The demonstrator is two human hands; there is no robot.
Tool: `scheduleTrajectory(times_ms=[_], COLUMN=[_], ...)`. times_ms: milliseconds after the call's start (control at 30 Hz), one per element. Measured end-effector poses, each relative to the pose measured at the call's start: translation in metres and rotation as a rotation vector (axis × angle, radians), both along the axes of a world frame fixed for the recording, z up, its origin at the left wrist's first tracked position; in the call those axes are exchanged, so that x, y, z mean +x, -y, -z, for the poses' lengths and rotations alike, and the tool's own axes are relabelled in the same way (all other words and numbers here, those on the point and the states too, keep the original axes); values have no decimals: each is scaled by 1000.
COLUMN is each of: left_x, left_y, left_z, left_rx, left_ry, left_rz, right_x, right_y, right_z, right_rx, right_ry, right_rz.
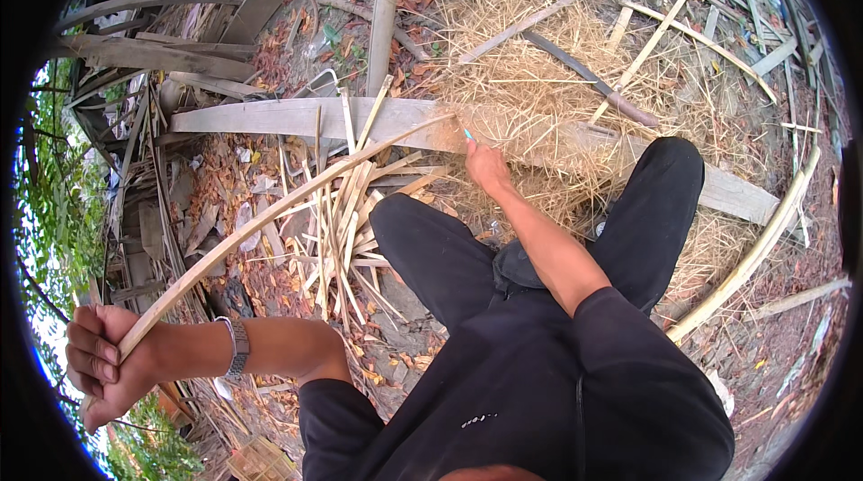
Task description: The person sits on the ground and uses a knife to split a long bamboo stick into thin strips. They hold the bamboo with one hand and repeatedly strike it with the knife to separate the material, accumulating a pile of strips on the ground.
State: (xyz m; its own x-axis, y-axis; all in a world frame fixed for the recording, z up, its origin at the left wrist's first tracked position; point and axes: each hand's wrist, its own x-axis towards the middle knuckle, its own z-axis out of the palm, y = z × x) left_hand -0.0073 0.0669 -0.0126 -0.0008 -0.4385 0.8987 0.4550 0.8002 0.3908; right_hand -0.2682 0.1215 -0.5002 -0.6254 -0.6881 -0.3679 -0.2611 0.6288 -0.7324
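A heap of pale shavings [530,67] spreads at 1 o'clock. A grey plank [261,117] runs from 10 to 3 o'clock. Loose split strips [342,225] lie at 9. The long wooden strip [270,213] slants from 8 toward 12, clenched in the left hand's [112,360] grip. The right hand [488,166], near its far end, grasps a small bluish object [467,134].

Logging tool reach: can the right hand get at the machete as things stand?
Probably yes: the machete lies on straw with its handle exposed, and nothing solid seems to block the right hand. That hand looks occupied by a small blue thing, though.
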Motion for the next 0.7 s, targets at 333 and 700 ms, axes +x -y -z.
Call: scheduleTrajectory(times_ms=[333, 700], left_x=[-8, -74], left_y=[-1, -39], left_z=[-1, 10], left_rx=[7, -62], left_ry=[27, -147], left_rz=[-79, -855], right_x=[-3, 28], right_y=[-9, -35], right_z=[20, -152], right_rx=[9, -508], right_ry=[-86, 204], right_rz=[47, -141])
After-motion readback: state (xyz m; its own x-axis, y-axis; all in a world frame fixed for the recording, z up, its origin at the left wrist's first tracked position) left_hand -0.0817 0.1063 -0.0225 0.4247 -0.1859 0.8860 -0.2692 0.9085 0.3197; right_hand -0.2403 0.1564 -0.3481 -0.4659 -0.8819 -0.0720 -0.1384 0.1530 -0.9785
